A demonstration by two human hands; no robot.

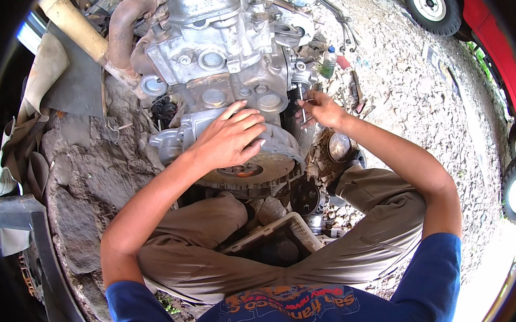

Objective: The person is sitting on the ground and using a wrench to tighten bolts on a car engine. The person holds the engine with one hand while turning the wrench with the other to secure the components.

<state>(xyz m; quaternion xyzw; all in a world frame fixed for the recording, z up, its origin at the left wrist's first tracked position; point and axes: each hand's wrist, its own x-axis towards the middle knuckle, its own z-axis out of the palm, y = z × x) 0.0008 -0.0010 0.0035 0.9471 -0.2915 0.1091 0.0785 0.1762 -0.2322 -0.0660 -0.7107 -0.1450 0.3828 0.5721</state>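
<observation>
Left hand point(230, 137) lies open on the engine point(227, 80), likely heavy; right hand point(323, 111) pinches a slim rod point(301, 94) — probably light and stiff, best held mid-shaft

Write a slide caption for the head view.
Left hand on a metal engine, right hand holding a slim metal rod at the engine's side.

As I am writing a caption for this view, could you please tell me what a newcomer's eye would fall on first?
The large grey engine would probably catch the eye first, filling the upper middle, with the left hand resting on it and the right hand holding a thin metal rod at its right side. Next might come the bright red vehicle along the upper right edge.
</observation>
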